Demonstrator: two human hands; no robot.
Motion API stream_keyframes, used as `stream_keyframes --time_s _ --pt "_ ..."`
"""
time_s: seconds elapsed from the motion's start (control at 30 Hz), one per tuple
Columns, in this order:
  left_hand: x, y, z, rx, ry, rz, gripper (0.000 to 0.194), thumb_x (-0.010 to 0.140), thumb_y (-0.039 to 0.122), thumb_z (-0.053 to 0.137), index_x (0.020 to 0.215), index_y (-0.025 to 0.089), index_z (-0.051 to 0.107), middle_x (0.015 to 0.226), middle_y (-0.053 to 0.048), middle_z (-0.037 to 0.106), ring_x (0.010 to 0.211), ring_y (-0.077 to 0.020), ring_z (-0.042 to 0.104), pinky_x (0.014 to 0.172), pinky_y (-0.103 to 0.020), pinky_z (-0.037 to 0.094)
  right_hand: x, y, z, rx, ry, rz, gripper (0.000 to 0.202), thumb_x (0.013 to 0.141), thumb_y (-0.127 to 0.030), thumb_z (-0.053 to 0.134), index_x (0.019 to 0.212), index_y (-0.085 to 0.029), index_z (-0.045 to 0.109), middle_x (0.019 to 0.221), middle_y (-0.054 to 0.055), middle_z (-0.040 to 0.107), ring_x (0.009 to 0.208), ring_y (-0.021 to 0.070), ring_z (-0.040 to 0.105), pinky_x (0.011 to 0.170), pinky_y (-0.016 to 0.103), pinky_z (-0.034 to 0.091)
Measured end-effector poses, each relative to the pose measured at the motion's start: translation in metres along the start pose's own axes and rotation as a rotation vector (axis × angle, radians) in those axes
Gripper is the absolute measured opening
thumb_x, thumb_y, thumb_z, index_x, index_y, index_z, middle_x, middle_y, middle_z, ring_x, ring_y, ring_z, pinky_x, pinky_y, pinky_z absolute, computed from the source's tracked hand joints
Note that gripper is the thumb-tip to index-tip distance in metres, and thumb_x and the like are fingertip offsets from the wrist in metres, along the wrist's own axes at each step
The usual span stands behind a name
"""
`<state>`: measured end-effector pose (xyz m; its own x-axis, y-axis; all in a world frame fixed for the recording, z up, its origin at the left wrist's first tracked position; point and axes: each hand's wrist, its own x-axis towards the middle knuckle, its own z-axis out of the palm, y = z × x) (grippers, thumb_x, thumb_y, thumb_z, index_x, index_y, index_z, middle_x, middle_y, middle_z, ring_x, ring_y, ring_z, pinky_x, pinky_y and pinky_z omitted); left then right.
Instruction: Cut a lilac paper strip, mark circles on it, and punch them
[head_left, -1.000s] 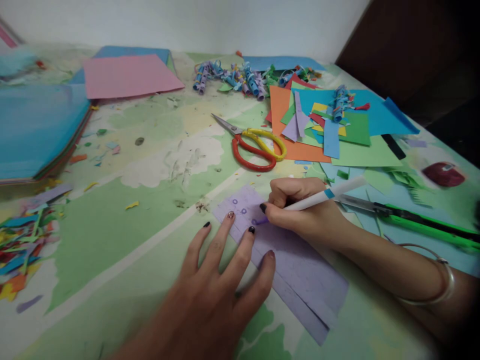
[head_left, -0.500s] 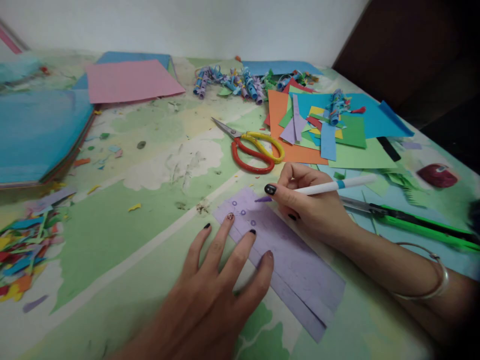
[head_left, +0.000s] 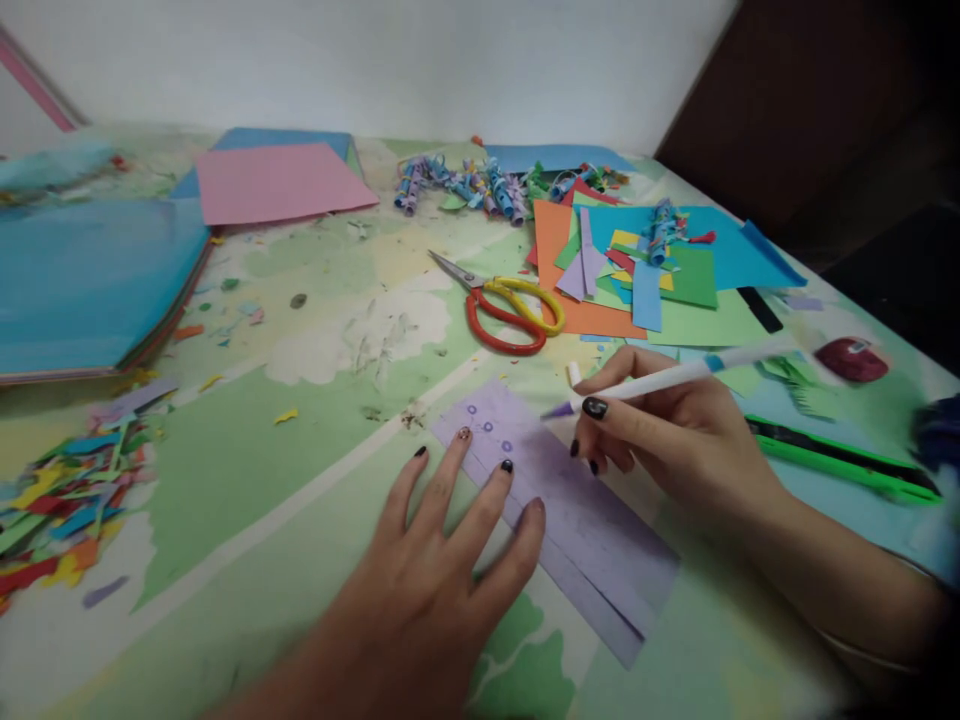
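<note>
A strip of purple paper (head_left: 592,530), folded lengthwise, lies slantwise before me with three small rings drawn near its far end. My left hand (head_left: 457,550) lies with fingers spread, its fingertips pressing on the paper's left edge. Between the thumb and fingers of my right hand (head_left: 667,430) is a white felt-tip pen (head_left: 652,382) with a purple tip and a blue band. The pen's tip hovers over the paper, right of the rings. Just behind the right fingers, a small white cap-like piece (head_left: 574,374) shows.
Red-and-yellow scissors (head_left: 510,312) lie beyond the paper. A green cutter (head_left: 840,458) is at right, near a dark red object (head_left: 852,358). Paper scraps (head_left: 67,500) heap at left, by stacked blue sheets (head_left: 90,280). Coloured sheets (head_left: 682,318) and curled paper rolls (head_left: 502,188) sit at the back.
My right hand has drawn back to the right and nearer me, taking the pen's tip away from the rings. My left hand stays on the paper. The view has shifted slightly.
</note>
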<state>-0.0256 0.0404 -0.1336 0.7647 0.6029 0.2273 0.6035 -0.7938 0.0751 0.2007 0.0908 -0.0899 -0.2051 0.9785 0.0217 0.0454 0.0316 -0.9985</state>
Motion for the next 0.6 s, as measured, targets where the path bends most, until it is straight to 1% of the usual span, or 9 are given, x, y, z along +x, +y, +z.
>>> stream_keyframes --time_s 0.13,0.27,0.43,0.5,0.6 --pt "0.000 0.000 -0.002 0.022 -0.010 0.003 0.094 0.064 0.083 0.045 0.135 0.021 0.043 0.139 -0.015 0.043 0.135 -0.0467 0.016 0.102 -0.065 0.015 -0.011 0.002 0.000 -0.114 -0.009 0.036 0.008 0.078 -0.019 0.064 0.073 -0.017 0.059 0.059 -0.002 0.059 0.050 0.0084 0.056 0.046 0.019 0.044" --pt "0.000 0.002 -0.006 0.025 -0.035 -0.005 0.094 0.064 0.081 0.045 0.136 0.021 0.042 0.140 -0.015 0.042 0.135 -0.0420 0.019 0.103 -0.064 0.015 -0.009 0.006 0.004 -0.216 -0.024 0.006 0.013 0.072 -0.015 0.065 0.066 -0.017 0.053 0.058 -0.002 0.058 0.050 0.0079 0.052 0.044 0.018 0.039" --pt "0.001 0.002 -0.006 0.029 -0.055 0.009 0.092 0.068 0.082 0.040 0.137 0.021 0.041 0.141 -0.017 0.041 0.135 -0.0399 0.022 0.102 -0.064 0.013 0.001 0.013 0.008 -0.370 -0.051 -0.059 0.025 0.075 -0.014 0.057 0.055 -0.018 0.042 0.051 -0.004 0.051 0.048 0.0069 0.043 0.044 0.020 0.032" --pt "0.001 0.002 -0.004 0.034 -0.037 0.020 0.091 0.069 0.082 0.038 0.136 0.021 0.042 0.141 -0.017 0.042 0.135 -0.0399 0.022 0.103 -0.064 0.014 0.003 0.013 0.009 -0.426 -0.059 -0.099 0.025 0.075 -0.013 0.056 0.055 -0.018 0.043 0.052 -0.004 0.049 0.049 0.0063 0.040 0.044 0.020 0.031" --pt "0.001 0.001 -0.003 0.036 -0.018 0.025 0.091 0.069 0.082 0.038 0.136 0.020 0.043 0.140 -0.017 0.043 0.135 -0.0395 0.023 0.103 -0.064 0.014 0.002 0.012 0.009 -0.433 -0.068 -0.118 0.021 0.075 -0.014 0.059 0.058 -0.018 0.046 0.052 -0.005 0.050 0.047 0.0058 0.040 0.042 0.019 0.030"
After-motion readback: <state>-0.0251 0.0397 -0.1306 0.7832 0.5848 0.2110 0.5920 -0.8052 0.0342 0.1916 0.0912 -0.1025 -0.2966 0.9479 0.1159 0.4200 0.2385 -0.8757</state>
